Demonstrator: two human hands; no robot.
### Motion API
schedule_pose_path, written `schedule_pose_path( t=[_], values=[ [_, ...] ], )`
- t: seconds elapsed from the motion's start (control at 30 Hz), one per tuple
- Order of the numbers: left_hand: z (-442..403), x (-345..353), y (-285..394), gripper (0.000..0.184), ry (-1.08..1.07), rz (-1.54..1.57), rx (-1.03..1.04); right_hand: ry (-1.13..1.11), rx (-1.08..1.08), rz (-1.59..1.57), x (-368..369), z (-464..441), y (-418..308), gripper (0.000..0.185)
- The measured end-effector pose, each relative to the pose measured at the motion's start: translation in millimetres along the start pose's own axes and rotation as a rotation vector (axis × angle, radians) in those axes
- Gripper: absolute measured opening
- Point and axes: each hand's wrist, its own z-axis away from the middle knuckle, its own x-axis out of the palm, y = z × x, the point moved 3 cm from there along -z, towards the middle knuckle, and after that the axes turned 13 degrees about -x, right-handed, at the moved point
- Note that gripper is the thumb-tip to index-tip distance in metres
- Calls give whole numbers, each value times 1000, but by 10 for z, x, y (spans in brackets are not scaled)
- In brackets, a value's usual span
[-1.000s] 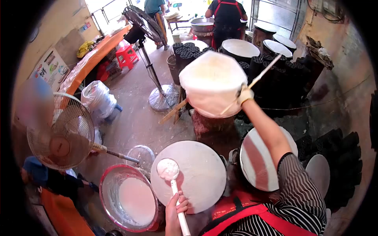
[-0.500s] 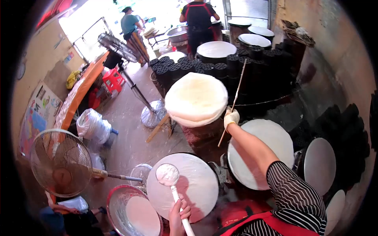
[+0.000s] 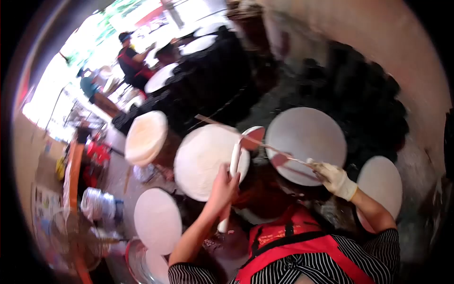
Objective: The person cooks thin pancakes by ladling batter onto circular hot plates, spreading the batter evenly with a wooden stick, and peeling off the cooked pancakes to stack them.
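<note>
My left hand is closed around the white handle of a ladle. The ladle's bowl hangs between two round griddles, close to the left edge of the grey one; its contents are hard to make out. On my right hand is a pale work glove, and its fingers grip a thin wooden stick. The stick slants up and left, passing across the ladle's bowl in view. Below the left hand lies a griddle covered in white. The grey griddle sits left of and beyond the gloved hand.
Another round griddle stands at right, and a white-covered one at left beside a batter basin. A stack of thin pale rounds is farther off. Dark briquettes are piled behind. Two people work in the background.
The view has swung to the right. My left hand has carried the ladle from the left griddle toward the grey one. The gloved hand has drawn back right, the stick now lying flatter.
</note>
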Motion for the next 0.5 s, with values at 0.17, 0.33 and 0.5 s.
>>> schedule_pose_path(
  t=[0.17,0.33,0.5],
  values=[
    [-366,1243,1020,17,94,-568,471,-3,398,146,-527,751,440,46],
    [-775,2073,993,21,-81,-298,464,572,973,-954,236,2030,750,51],
    [-1113,3041,736,24,-191,-25,169,889,1114,-1063,670,2318,484,46]
  ],
)
